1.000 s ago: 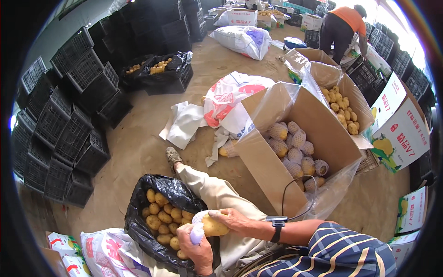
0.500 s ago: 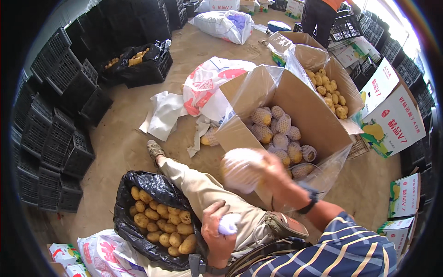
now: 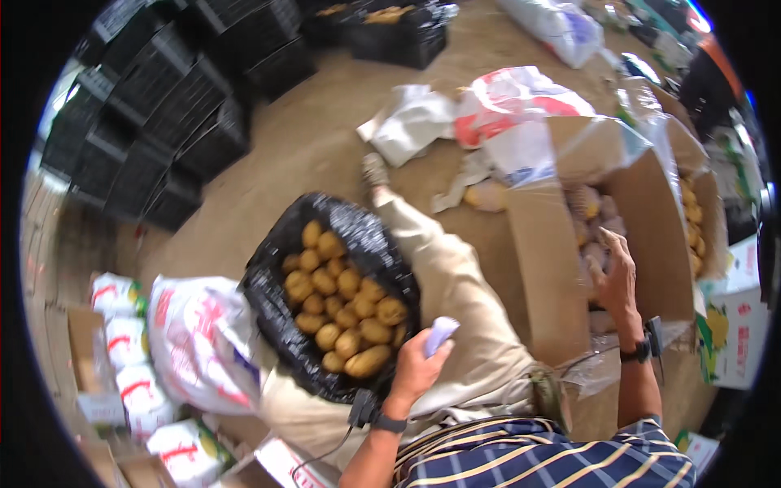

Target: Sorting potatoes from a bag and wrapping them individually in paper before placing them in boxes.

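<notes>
At the far left I saw small white boxes [image 3: 145, 400] low down, with black crates [image 3: 154, 122] piled high behind them. Next came a white sack [image 3: 195, 337] with red marks, and just beside it a black bag [image 3: 382, 248] with its top wide open and lots of bare potatoes [image 3: 348, 281] inside. White paper [image 3: 411, 126] lay on the floor past the bag. The left hand [image 3: 416, 368] was by the right edge of the bag, and I saw its fingers closed on a pale purple net [image 3: 441, 333] that stuck out. One leg [image 3: 447, 260] in tan pants was stretched out between the bag and the big box [image 3: 547, 285]. Near that box, a netted potato [image 3: 486, 195] sat on the floor, close to a red and white bag [image 3: 521, 93]. More potatoes in nets [image 3: 584, 202] were down in the big box. The right hand [image 3: 616, 276] reached in over them, its fingers bent. I could not tell if they gripped one, as things were blurry there. Farther right I saw a second box [image 3: 710, 195] with bare potatoes in it, and a white box [image 3: 736, 333] with a green and yellow picture.
</notes>
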`<state>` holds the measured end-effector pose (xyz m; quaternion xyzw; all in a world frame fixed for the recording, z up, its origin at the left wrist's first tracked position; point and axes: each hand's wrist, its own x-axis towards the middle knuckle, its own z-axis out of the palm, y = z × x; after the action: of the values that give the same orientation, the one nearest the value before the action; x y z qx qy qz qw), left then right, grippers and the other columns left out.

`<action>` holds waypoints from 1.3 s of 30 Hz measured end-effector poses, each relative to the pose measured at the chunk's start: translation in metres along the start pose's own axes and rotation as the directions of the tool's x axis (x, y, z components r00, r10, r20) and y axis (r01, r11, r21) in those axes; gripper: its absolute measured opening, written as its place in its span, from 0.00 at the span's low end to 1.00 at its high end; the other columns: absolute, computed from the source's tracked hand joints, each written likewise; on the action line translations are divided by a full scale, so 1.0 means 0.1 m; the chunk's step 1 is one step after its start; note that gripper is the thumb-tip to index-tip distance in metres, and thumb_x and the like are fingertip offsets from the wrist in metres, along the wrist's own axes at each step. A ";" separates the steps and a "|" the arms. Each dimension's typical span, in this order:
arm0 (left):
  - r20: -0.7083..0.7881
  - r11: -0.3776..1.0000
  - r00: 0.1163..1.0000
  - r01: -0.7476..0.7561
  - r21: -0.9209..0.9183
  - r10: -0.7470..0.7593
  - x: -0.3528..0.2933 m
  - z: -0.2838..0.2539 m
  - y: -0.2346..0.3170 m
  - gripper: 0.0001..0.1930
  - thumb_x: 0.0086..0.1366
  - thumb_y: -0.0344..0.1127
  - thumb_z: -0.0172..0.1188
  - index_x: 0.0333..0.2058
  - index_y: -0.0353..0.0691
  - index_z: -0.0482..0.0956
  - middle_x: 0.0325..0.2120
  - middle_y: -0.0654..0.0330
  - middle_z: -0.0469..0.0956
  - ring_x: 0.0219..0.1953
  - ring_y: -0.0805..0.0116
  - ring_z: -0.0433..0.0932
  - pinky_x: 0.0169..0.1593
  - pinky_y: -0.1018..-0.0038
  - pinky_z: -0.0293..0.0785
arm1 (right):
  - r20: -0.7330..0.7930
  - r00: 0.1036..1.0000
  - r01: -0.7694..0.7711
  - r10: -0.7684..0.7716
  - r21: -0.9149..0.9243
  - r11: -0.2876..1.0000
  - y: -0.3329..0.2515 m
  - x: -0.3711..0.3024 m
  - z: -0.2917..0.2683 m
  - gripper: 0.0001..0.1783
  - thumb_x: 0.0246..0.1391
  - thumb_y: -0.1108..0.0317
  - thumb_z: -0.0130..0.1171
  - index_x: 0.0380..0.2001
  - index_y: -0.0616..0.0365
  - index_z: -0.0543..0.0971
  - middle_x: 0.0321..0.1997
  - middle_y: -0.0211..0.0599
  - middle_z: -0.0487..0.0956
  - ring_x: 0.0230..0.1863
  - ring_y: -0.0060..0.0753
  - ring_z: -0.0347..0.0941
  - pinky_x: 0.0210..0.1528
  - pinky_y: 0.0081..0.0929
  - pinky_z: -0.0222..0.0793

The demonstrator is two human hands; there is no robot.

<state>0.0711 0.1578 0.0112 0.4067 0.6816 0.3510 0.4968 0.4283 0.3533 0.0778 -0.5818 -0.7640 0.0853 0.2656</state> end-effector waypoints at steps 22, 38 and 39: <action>-0.363 0.898 0.917 0.293 0.329 -0.167 1.43 -0.86 -1.18 0.28 0.53 0.42 0.75 0.47 0.29 0.77 0.43 0.37 0.80 0.50 0.39 0.79 0.54 0.49 0.77 | 0.690 0.713 -0.450 -0.127 0.589 0.671 -1.87 0.01 1.51 0.16 0.62 0.59 0.69 0.37 0.64 0.83 0.25 0.30 0.80 0.22 0.17 0.75 0.23 0.23 0.71; -0.545 0.994 0.838 -0.073 -0.082 0.017 0.46 -1.48 -0.63 0.37 0.48 0.50 0.82 0.50 0.29 0.79 0.40 0.45 0.86 0.43 0.57 0.86 0.48 0.62 0.82 | 0.663 0.737 -0.308 -0.132 0.503 0.808 -2.39 0.19 1.52 0.15 0.58 0.67 0.69 0.47 0.61 0.84 0.31 0.37 0.83 0.32 0.30 0.79 0.39 0.30 0.75; -0.467 0.994 0.884 -0.065 -0.093 0.014 0.28 -1.56 -0.50 0.39 0.49 0.47 0.82 0.54 0.30 0.77 0.44 0.48 0.84 0.45 0.65 0.84 0.50 0.66 0.82 | 0.589 0.778 -0.154 -0.219 0.516 0.842 -2.44 0.21 1.54 0.16 0.57 0.68 0.69 0.48 0.59 0.84 0.34 0.39 0.83 0.36 0.35 0.81 0.42 0.32 0.76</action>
<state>-0.0941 0.1502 -0.0038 0.2976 0.7528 0.4841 0.3324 0.1407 0.3257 0.0612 -0.4074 -0.7626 0.4796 0.1495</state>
